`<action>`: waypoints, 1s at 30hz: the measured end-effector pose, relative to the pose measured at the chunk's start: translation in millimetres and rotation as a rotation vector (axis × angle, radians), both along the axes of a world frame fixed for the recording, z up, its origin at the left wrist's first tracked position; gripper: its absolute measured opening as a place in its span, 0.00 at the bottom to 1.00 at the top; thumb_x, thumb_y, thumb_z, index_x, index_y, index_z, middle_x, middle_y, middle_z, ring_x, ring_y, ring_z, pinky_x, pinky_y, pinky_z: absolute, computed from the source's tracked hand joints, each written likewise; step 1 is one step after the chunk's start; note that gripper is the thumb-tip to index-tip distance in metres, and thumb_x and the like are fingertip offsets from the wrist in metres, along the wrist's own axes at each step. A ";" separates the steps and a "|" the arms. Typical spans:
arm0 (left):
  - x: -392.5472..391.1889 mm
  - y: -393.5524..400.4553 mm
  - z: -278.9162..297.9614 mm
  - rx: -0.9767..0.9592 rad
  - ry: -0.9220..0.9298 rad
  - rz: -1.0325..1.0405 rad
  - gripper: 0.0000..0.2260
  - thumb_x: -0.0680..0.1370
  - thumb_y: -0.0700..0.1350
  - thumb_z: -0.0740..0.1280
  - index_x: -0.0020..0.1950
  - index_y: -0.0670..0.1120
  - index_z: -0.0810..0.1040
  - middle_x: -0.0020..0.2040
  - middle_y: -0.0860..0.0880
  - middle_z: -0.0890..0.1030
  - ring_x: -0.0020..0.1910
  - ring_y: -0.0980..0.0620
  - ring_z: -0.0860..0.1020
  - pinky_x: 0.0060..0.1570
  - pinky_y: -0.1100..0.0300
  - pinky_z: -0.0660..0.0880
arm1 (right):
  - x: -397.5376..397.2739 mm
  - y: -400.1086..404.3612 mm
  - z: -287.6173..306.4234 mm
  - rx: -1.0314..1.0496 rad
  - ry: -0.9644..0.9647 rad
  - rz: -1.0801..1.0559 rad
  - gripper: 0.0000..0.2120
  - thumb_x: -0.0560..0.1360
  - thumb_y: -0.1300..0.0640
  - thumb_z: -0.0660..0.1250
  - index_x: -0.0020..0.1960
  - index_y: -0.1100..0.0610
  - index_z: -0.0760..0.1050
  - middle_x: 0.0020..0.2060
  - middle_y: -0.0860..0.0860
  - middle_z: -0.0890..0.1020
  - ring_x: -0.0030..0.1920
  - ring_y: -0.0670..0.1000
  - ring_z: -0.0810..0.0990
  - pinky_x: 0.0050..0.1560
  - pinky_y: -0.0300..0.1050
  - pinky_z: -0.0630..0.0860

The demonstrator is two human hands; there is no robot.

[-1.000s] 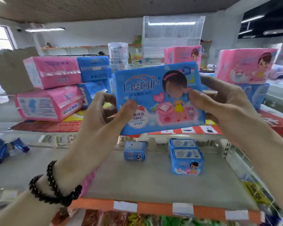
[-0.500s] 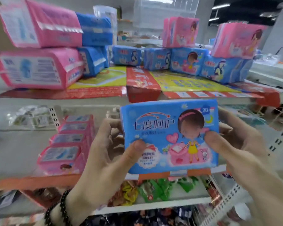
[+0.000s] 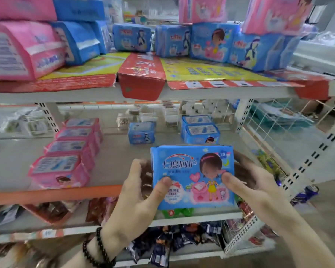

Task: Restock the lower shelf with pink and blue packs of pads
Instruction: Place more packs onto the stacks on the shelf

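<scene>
I hold a blue pack of pads (image 3: 193,171) upright with both hands, just in front of the lower shelf's orange front edge (image 3: 56,194). My left hand (image 3: 139,198) grips its left side, thumb on the front. My right hand (image 3: 248,182) grips its right side the same way. On the grey lower shelf (image 3: 114,163) a row of pink packs (image 3: 66,161) runs back along the left. One small blue pack (image 3: 141,133) stands near the back, and a short row of blue packs (image 3: 201,130) sits right of it.
The top shelf (image 3: 162,93) carries stacked pink packs (image 3: 21,49) and blue packs (image 3: 211,41) on flattened cardboard. A white wire grid (image 3: 275,128) closes the shelf's right side. Snack bags (image 3: 162,246) fill the shelves below.
The view has tilted down and the blue pack, held in both hands, has dropped from top-shelf height to the front of the lower shelf.
</scene>
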State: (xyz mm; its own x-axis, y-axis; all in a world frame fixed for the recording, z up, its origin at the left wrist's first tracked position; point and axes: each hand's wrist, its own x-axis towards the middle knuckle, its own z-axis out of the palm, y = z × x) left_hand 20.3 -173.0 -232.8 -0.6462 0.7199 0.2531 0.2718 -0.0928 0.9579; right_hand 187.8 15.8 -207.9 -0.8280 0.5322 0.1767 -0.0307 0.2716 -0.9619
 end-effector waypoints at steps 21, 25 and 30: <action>-2.4 99.7 -48.6 -0.437 -0.173 -0.082 0.27 0.73 0.63 0.68 0.58 0.43 0.66 0.55 0.52 0.84 0.50 0.56 0.85 0.46 0.52 0.83 | -18.4 110.3 -85.2 -0.172 -0.211 0.045 0.14 0.77 0.56 0.68 0.62 0.48 0.78 0.52 0.47 0.86 0.54 0.47 0.84 0.56 0.46 0.81; -28.9 111.2 -58.7 -0.528 -0.011 -0.111 0.18 0.76 0.59 0.69 0.58 0.50 0.69 0.54 0.58 0.82 0.48 0.65 0.82 0.39 0.65 0.79 | -34.5 122.2 -89.4 -0.195 -0.236 -0.004 0.20 0.77 0.70 0.67 0.66 0.55 0.75 0.54 0.52 0.86 0.55 0.50 0.84 0.51 0.42 0.81; -64.7 131.1 -69.8 -0.492 0.030 -0.087 0.14 0.78 0.51 0.71 0.58 0.49 0.72 0.53 0.58 0.82 0.44 0.64 0.82 0.34 0.64 0.80 | -59.4 125.2 -87.7 -0.067 -0.269 -0.092 0.24 0.74 0.59 0.74 0.69 0.51 0.74 0.55 0.46 0.85 0.56 0.47 0.83 0.53 0.47 0.82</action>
State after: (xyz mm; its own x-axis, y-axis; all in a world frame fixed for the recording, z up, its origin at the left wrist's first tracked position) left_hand -44.4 -41.8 -302.5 -0.5766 0.8093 -0.1125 0.3107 0.3445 0.8859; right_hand 128.4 141.0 -295.6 -0.7883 0.6099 -0.0809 0.2498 0.1972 -0.9480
